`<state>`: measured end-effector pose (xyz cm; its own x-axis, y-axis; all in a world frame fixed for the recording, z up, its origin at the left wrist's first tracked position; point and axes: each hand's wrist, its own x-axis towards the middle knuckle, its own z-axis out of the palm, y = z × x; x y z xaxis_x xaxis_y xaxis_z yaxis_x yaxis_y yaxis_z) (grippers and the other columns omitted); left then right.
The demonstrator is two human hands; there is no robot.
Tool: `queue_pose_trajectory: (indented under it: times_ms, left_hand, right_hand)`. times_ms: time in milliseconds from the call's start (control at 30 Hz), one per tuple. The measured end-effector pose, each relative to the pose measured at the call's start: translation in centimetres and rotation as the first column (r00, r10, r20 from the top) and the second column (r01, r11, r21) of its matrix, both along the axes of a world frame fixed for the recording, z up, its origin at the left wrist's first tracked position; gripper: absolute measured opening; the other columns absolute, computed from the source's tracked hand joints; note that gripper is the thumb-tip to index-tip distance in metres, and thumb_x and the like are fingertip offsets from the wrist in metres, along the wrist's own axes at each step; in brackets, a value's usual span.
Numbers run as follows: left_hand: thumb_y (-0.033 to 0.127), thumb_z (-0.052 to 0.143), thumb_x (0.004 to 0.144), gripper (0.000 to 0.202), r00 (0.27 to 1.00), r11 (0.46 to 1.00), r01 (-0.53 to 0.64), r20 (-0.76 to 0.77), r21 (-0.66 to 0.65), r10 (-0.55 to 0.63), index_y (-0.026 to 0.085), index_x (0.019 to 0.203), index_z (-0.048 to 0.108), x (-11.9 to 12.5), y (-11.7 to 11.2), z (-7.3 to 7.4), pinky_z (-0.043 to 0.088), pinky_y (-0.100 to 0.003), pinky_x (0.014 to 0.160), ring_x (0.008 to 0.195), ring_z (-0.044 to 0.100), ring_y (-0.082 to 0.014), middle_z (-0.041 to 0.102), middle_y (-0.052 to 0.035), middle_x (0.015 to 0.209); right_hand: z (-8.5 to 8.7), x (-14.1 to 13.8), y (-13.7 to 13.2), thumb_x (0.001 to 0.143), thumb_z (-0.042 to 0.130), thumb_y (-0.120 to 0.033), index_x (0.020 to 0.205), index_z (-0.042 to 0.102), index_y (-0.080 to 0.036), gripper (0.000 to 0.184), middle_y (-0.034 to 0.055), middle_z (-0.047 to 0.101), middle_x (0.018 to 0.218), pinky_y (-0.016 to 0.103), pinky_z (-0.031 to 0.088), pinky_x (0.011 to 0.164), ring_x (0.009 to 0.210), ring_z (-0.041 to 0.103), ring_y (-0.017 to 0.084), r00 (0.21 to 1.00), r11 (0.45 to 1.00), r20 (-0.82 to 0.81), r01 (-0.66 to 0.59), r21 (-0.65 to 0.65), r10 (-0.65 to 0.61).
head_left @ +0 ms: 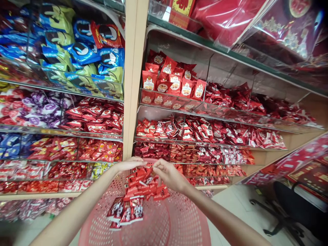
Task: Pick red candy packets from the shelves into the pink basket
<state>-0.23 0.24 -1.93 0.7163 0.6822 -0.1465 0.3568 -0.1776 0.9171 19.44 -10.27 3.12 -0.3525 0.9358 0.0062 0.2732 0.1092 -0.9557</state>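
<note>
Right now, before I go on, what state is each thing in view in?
Left hand: open, fingers nearly straight, at the basket's far side.
Right hand: fingers curled; whether it holds anything is unclear.
Basket: upright, part filled.
Packets: heaped loosely inside.
Shelves: stocked with wrapped goods.
Chair: on the floor, partly out of frame.

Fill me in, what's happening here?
A person has both bare hands at the far side of a pink perforated basket, in front of a stocked shelf unit. The left hand and right hand are close together by the red packets in the basket. The right hand's fingers are curled; whether either hand grips anything isn't clear.
</note>
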Motion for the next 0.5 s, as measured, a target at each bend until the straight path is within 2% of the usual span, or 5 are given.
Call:
queue_pose_trajectory:
  times_ms: [100,200,267,367,500]
  left_hand:
    - [0.056,0.05,0.076,0.042,1.0,1.0,0.002,-0.018,0.022,-0.001,0.016,0.083,0.062,0.0,0.0,0.0,0.038,-0.026,0.077,0.083,0.051,-0.0164,0.06,0.0002,0.083]
    - [0.056,0.05,0.076,0.043,1.0,0.999,0.02,-0.013,0.027,-0.019,0.016,0.085,0.063,-0.1,0.1,0.1,0.038,-0.026,0.078,0.085,0.051,-0.0163,0.061,-0.0003,0.086]
    - [0.055,0.05,0.076,0.042,1.0,0.999,0.028,-0.012,0.035,-0.028,0.016,0.084,0.063,-0.1,0.1,0.1,0.038,-0.026,0.079,0.085,0.052,-0.0167,0.062,-0.0005,0.086]
    - [0.055,0.05,0.077,0.043,1.0,1.0,0.016,-0.011,0.024,-0.016,0.016,0.085,0.064,-0.1,0.0,0.2,0.038,-0.027,0.08,0.086,0.053,-0.0172,0.062,-0.001,0.087]
    - [0.055,0.051,0.076,0.043,1.0,1.0,-0.001,-0.004,-0.007,0.001,0.015,0.086,0.064,-0.2,-0.1,0.1,0.037,-0.027,0.08,0.087,0.052,-0.0172,0.062,-0.0011,0.089]
  right_hand:
    - [-2.9,-1.6,-0.7,0.084,0.047,-0.038,0.084,0.05,-0.019,0.019,-0.0014,0.058,0.074,0.02,0.039,0.045,0.051,0.056,0.01,0.995,0.993,0.034,-0.092,-0.068,0.094]
    - [-5.7,-4.0,-1.2,0.081,0.052,-0.027,0.078,0.056,-0.018,0.01,-0.0006,0.061,0.073,0.021,0.043,0.061,0.069,0.059,0.012,0.971,0.989,0.194,-0.145,0.028,0.137]
    - [-7.1,-5.7,-1.3,0.08,0.052,-0.022,0.079,0.059,-0.018,0.008,-0.0012,0.063,0.071,0.021,0.041,0.062,0.067,0.059,0.012,0.938,0.981,0.309,-0.183,0.058,0.157]
    - [-8.3,-7.7,-1.5,0.079,0.05,-0.02,0.081,0.062,-0.02,0.012,-0.0016,0.064,0.069,0.019,0.039,0.057,0.063,0.058,0.012,0.876,0.971,0.449,-0.229,0.07,0.175]
    - [-9.3,-8.9,-1.8,0.081,0.046,-0.017,0.085,0.061,-0.022,0.016,-0.0005,0.066,0.081,0.021,0.04,0.063,0.076,0.06,0.013,0.811,0.962,0.575,-0.231,0.147,0.107]
